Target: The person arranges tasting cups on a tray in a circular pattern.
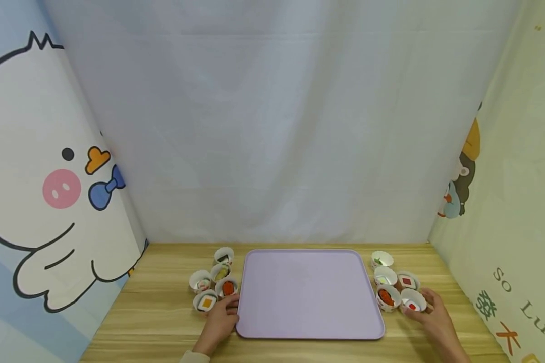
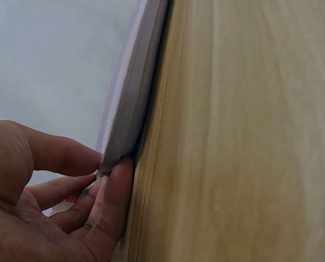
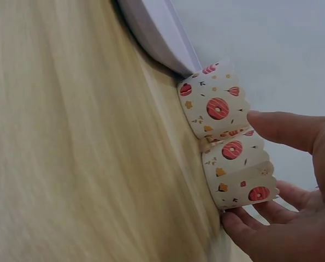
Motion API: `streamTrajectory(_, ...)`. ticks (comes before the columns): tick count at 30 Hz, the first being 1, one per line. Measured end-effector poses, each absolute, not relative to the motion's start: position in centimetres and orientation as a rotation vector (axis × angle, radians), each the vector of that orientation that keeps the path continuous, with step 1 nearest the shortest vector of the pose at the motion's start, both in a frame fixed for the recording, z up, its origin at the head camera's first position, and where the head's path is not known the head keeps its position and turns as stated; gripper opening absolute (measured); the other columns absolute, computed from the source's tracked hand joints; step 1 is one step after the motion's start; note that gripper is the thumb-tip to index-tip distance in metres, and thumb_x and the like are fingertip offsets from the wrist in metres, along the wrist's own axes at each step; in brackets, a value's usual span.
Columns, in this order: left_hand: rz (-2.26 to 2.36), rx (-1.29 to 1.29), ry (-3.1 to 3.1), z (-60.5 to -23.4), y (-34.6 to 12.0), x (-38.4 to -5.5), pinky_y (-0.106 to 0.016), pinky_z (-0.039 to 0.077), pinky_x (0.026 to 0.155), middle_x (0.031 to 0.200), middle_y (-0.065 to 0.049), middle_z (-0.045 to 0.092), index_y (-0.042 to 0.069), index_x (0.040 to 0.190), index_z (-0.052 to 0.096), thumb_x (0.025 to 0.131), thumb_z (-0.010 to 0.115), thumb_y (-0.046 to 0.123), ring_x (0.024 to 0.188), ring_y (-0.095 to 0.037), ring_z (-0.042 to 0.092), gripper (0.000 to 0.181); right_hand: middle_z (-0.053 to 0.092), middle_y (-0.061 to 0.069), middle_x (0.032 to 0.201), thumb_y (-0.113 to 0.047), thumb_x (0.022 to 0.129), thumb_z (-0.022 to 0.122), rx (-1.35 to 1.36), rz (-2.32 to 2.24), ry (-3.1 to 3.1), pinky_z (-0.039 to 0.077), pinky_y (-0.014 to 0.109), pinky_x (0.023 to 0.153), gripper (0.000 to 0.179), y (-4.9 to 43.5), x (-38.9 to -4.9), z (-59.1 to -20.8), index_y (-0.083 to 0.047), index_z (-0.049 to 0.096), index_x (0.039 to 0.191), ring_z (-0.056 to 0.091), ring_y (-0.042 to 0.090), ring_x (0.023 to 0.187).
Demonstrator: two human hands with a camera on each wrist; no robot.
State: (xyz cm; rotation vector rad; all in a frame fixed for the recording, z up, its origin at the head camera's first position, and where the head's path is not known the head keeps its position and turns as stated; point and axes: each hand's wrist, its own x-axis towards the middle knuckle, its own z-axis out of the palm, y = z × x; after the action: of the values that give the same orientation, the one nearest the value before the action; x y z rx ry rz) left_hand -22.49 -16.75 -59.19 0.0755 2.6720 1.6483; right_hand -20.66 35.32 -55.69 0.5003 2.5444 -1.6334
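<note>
A flat lilac tray (image 1: 309, 295) lies on the wooden table. My left hand (image 1: 221, 318) is at its near left corner; in the left wrist view the thumb and a finger pinch the tray's edge (image 2: 128, 103). On the right, my right hand (image 1: 433, 318) holds a white scalloped paper cup (image 1: 413, 301) with a small red piece inside. Seen from the right wrist, the thumb is near the rims of two donut-printed cups, and the fingers (image 3: 244, 232) touch the side of the nearer cup (image 3: 241, 177). The far sides of both cups are hidden.
Several paper cups stand left of the tray, among them one with orange-red contents (image 1: 227, 288) and one with a yellow square (image 1: 207, 302). More cups cluster at the right, one holding red-orange pieces (image 1: 387, 297). A white curtain (image 1: 272, 126) hangs behind the table.
</note>
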Motion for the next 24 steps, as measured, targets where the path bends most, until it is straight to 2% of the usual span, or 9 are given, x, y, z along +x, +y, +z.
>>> streamTrajectory(3,1.651,0.082,2.671,-59.1,-16.7,-22.5,-0.024,0.053,0.071,0.105,-0.023,0.069,-0.012,0.123,0.059,0.067,0.057,-0.012,0.092,-0.027,0.066,0.056,0.025,0.03,0.154,-0.024,0.085,0.075,0.534,-1.622,2.559,0.037,0.012,0.079,0.09,35.3,-20.8,-56.1,0.004,0.019,0.15,0.035,0.039,0.134)
streamTrajectory(7,1.662,0.068,2.656,-59.1,-16.6,-22.5,-0.023,0.052,0.071,0.106,-0.023,0.069,-0.011,0.124,0.059,0.068,0.057,-0.012,0.092,-0.028,0.066,0.056,0.03,0.03,0.152,-0.025,0.084,0.076,0.565,-1.615,2.555,0.036,0.018,0.083,0.087,35.5,-21.1,-56.5,0.004,0.024,0.148,0.036,0.039,0.134)
streamTrajectory(11,1.675,0.053,2.641,-59.1,-16.6,-22.4,-0.023,0.052,0.069,0.106,-0.023,0.069,-0.011,0.124,0.059,0.068,0.057,-0.012,0.092,-0.028,0.066,0.056,0.031,0.031,0.151,-0.019,0.082,0.077,0.555,-1.614,2.549,0.037,0.016,0.081,0.087,35.7,-21.4,-56.6,0.006,0.024,0.148,0.038,0.038,0.131)
streamTrajectory(16,1.696,0.058,2.626,-59.1,-16.6,-22.3,-0.021,0.05,0.069,0.106,-0.023,0.068,-0.012,0.124,0.059,0.068,0.056,-0.012,0.092,-0.026,0.065,0.056,0.042,0.031,0.143,-0.013,0.08,0.078,0.517,-1.544,2.631,0.039,0.011,0.076,0.084,35.8,-21.5,-56.8,0.007,0.03,0.145,0.051,0.02,0.11)
streamTrajectory(19,1.709,0.057,2.613,-59.2,-16.7,-22.4,-0.021,0.05,0.068,0.106,-0.023,0.068,-0.012,0.124,0.058,0.068,0.056,-0.012,0.092,-0.025,0.064,0.056,0.047,0.032,0.136,-0.013,0.077,0.079,0.51,-1.487,2.704,0.04,0.015,0.076,0.079,35.8,-21.6,-56.9,0.008,0.036,0.141,0.052,0.012,0.099)
streamTrajectory(21,1.714,0.055,2.607,-59.2,-16.7,-22.4,-0.021,0.05,0.068,0.106,-0.023,0.068,-0.012,0.124,0.058,0.069,0.056,-0.012,0.092,-0.025,0.064,0.056,0.049,0.032,0.134,-0.015,0.077,0.079,0.529,-1.456,2.731,0.04,0.02,0.079,0.076,35.7,-21.6,-56.9,0.008,0.039,0.138,0.053,0.015,0.098)
streamTrajectory(24,1.715,0.052,2.603,-59.3,-16.7,-22.3,-0.021,0.05,0.068,0.107,-0.023,0.068,-0.011,0.125,0.058,0.069,0.056,-0.012,0.092,-0.025,0.064,0.056,0.047,0.033,0.135,-0.02,0.078,0.078,0.559,-1.443,2.732,0.039,0.029,0.083,0.075,35.6,-21.5,-56.9,0.007,0.041,0.137,0.053,0.027,0.104)
